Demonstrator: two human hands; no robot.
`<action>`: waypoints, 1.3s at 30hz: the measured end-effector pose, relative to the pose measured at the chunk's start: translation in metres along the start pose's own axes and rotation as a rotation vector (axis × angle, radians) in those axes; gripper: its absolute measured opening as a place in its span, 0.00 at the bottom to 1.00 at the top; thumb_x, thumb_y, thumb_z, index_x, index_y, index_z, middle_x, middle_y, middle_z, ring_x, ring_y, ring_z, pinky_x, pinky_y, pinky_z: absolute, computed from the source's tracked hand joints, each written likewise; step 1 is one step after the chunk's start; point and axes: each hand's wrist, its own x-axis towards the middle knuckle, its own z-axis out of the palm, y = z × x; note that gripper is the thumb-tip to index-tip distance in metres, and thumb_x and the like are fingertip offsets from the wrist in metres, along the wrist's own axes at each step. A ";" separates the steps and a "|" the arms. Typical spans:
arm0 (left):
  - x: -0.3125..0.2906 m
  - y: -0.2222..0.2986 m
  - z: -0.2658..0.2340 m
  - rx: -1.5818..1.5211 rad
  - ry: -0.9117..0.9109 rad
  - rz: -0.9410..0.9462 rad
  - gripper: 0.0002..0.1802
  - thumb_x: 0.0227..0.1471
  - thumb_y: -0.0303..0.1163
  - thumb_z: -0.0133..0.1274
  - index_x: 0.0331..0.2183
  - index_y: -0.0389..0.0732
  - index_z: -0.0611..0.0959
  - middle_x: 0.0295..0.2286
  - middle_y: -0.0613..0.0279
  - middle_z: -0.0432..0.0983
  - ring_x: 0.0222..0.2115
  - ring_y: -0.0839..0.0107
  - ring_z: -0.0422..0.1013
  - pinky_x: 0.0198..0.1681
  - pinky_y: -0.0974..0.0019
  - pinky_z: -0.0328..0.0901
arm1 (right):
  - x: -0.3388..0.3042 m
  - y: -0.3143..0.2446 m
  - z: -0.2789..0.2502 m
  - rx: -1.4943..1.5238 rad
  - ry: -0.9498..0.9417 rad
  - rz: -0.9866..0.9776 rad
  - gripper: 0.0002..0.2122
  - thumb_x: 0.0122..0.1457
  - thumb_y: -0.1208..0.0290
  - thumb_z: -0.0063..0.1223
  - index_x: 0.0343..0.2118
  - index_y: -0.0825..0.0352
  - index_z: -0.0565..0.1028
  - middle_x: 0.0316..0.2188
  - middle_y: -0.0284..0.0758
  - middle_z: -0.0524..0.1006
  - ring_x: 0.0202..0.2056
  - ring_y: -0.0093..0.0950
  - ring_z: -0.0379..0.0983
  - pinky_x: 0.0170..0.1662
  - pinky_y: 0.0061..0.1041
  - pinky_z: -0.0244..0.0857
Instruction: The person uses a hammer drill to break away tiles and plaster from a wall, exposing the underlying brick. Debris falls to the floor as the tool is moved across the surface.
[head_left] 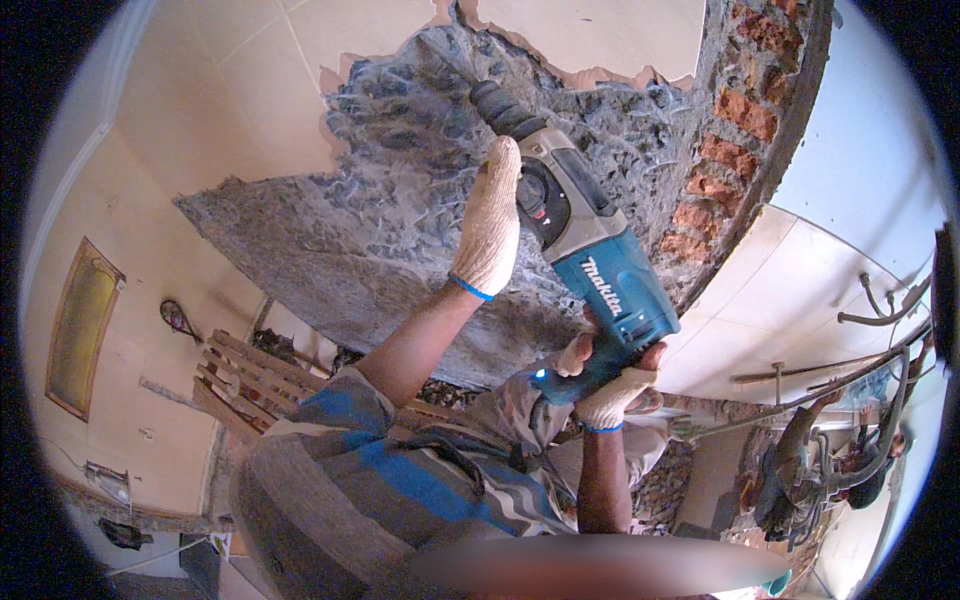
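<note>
Striped in grey and blue, the person's shirt fills the lower frame nearest the lens; at far left a narrow yellowish panel hangs on a cream wall, with a wooden pallet leaning beside it; the gloved left hand, fingers pressed together, lies flat along the side of the rotary hammer, steadying it near the chuck; the tool, teal and grey, sits at centre, its bit against the stripped grey wall; the gloved right hand wraps its fingers around the rear grip; a broad patch already appears chipped bare, while cream plaster remains above and to the left, so much seems left; exposed brick edges the right side; pipes run beyond.
</note>
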 end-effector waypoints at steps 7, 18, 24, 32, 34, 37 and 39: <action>0.005 -0.010 0.013 0.026 0.018 0.159 0.33 0.76 0.45 0.37 0.69 0.30 0.62 0.67 0.44 0.61 0.68 0.60 0.58 0.71 0.62 0.51 | 0.013 -0.045 0.012 -0.132 -0.038 -0.083 0.50 0.60 0.20 0.34 0.48 0.77 0.76 0.20 0.37 0.74 0.18 0.28 0.68 0.22 0.28 0.63; 0.023 -0.018 0.010 0.022 -0.149 0.120 0.31 0.74 0.27 0.36 0.72 0.34 0.53 0.72 0.47 0.50 0.73 0.60 0.48 0.76 0.60 0.42 | 0.037 -0.082 0.001 -0.239 -0.121 -0.068 0.44 0.65 0.25 0.30 0.52 0.71 0.72 0.26 0.42 0.78 0.22 0.32 0.72 0.25 0.32 0.68; 0.024 0.001 0.027 0.286 0.100 0.274 0.33 0.72 0.50 0.42 0.66 0.38 0.65 0.60 0.54 0.67 0.59 0.65 0.66 0.63 0.60 0.61 | 0.045 -0.099 0.017 -0.241 -0.172 -0.064 0.41 0.67 0.27 0.31 0.51 0.69 0.72 0.28 0.42 0.79 0.23 0.31 0.74 0.26 0.31 0.69; 0.032 0.054 -0.008 -0.559 0.002 -0.318 0.34 0.68 0.63 0.44 0.59 0.45 0.76 0.49 0.64 0.77 0.48 0.72 0.72 0.51 0.63 0.68 | 0.033 -0.073 0.056 -0.214 -0.092 -0.060 0.43 0.66 0.27 0.33 0.49 0.75 0.74 0.28 0.42 0.79 0.20 0.31 0.72 0.21 0.29 0.67; 0.028 0.050 -0.011 -0.588 0.006 -0.326 0.34 0.68 0.64 0.44 0.58 0.46 0.77 0.48 0.66 0.78 0.47 0.73 0.73 0.50 0.63 0.68 | 0.026 -0.058 0.058 -0.197 0.048 -0.108 0.45 0.65 0.26 0.31 0.51 0.74 0.73 0.28 0.43 0.79 0.21 0.34 0.73 0.23 0.29 0.68; 0.020 0.046 -0.014 -0.608 0.010 -0.335 0.34 0.67 0.66 0.44 0.56 0.47 0.79 0.47 0.68 0.79 0.45 0.74 0.74 0.49 0.64 0.69 | 0.009 -0.045 0.056 -0.144 -0.031 -0.138 0.45 0.65 0.25 0.30 0.52 0.73 0.73 0.29 0.45 0.79 0.24 0.36 0.75 0.28 0.32 0.71; 0.016 0.046 -0.017 -0.570 0.025 -0.317 0.35 0.67 0.67 0.44 0.55 0.48 0.80 0.46 0.69 0.80 0.44 0.75 0.75 0.48 0.64 0.69 | 0.003 -0.041 0.054 -0.099 0.273 -0.189 0.45 0.64 0.24 0.32 0.53 0.72 0.73 0.31 0.46 0.80 0.27 0.38 0.76 0.33 0.36 0.73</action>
